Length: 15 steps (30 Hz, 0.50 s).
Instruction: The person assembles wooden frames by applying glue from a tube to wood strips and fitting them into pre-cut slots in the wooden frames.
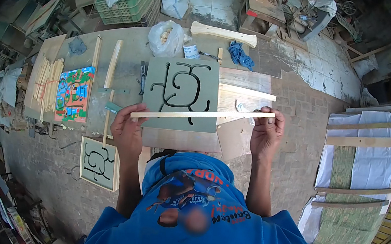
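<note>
Our left hand [128,126] had its fingers closed on one end of a thin wooden strip [201,115], and our right hand [267,135] pinched the other; we held it across the near part of a grooved grey-green board [186,89]; a colourful panel [74,93] lay to the left, beside bundled sticks [48,84].

Your counts: 2 hands (left hand [128,124], right hand [267,132]), 1 pale strip [201,114] mid-frame. You've 2 grey grooved boards [182,93], centre and lower left; 1 painted board [74,93], 1 stick bundle [47,85], left; 5 slats [361,141], right.
</note>
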{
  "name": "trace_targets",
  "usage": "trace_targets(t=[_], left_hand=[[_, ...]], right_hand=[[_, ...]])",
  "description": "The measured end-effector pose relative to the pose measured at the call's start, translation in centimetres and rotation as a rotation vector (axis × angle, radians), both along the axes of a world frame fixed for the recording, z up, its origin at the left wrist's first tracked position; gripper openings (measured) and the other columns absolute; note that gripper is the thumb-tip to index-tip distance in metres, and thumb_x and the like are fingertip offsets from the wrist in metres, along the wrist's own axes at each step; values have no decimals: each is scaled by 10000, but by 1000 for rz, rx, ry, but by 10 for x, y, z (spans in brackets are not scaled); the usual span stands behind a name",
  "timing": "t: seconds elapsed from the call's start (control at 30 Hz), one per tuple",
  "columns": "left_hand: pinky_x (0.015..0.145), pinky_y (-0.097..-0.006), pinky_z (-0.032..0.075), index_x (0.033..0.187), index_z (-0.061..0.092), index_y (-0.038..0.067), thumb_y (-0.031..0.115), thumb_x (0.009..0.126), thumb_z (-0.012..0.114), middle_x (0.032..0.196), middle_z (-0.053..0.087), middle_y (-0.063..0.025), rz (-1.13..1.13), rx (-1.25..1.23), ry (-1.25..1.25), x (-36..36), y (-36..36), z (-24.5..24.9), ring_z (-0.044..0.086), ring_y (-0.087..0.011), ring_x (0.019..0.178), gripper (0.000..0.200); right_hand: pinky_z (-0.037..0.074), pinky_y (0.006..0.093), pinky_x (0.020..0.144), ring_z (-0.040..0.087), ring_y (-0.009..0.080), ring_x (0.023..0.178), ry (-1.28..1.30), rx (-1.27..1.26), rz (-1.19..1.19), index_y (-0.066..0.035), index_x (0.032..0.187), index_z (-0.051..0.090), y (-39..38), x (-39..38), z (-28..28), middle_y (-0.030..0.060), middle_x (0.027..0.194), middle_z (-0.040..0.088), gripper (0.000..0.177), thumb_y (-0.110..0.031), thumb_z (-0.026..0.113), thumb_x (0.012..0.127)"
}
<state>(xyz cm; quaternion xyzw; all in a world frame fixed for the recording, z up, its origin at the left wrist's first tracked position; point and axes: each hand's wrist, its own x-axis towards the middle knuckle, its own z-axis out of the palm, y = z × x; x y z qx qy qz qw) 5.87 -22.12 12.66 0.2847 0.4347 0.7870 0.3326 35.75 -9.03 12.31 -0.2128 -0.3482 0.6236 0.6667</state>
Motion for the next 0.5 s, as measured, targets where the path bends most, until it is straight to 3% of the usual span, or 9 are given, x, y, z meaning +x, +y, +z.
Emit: trace_targets(t=[0.17, 0.3, 0.5], left_hand=[[827, -341, 561, 1138, 582, -47, 24, 901, 584, 1125, 633, -219, -100, 121, -72, -29, -9, -14, 654, -269, 966, 247], [822, -336, 561, 1143, 588, -35, 49, 897, 616, 1134, 628, -219, -236, 187, -71, -42, -13, -20, 654, -265, 958, 261], [822, -330, 554, 1132, 588, -35, 66, 914, 608, 1092, 634, -207, -248, 89, -176, -26, -2, -29, 657, -252, 939, 241]], right_hand=[[560, 373, 883, 630, 230, 1034, 41, -73, 58, -29, 1132, 564, -6, -27, -8, 164, 1109, 634, 197, -56, 568, 937], [561, 352, 881, 673, 235, 911, 46, -241, 91, 14, 1123, 570, -10, -45, -12, 184, 1079, 640, 187, -40, 530, 948], [570, 327, 807, 687, 225, 913, -99, -416, 140, 13, 1094, 586, -38, -72, -66, 113, 971, 662, 183, -87, 570, 942]])
